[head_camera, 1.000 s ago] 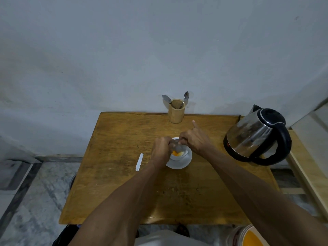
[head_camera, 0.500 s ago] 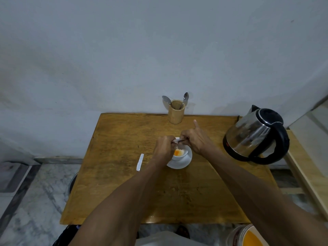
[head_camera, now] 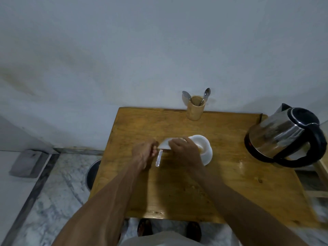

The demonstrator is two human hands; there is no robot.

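Right hand (head_camera: 184, 150) pinches a white packet (head_camera: 164, 145) at frame centre.
Left hand (head_camera: 144, 152) curls just left of it, beside a white strip (head_camera: 158, 159) lying on the wooden table (head_camera: 230, 183); blur hides whether it grasps anything. The cup (head_camera: 199, 141) stands just right.

Head-worn camera looks forward and down onto the table (head_camera: 168, 183), facing the wall (head_camera: 159, 50).

Bare forearms (head_camera: 110, 192); pale garment (head_camera: 159, 239) at the lap; dark footwear (head_camera: 144, 227), possibly sandals.
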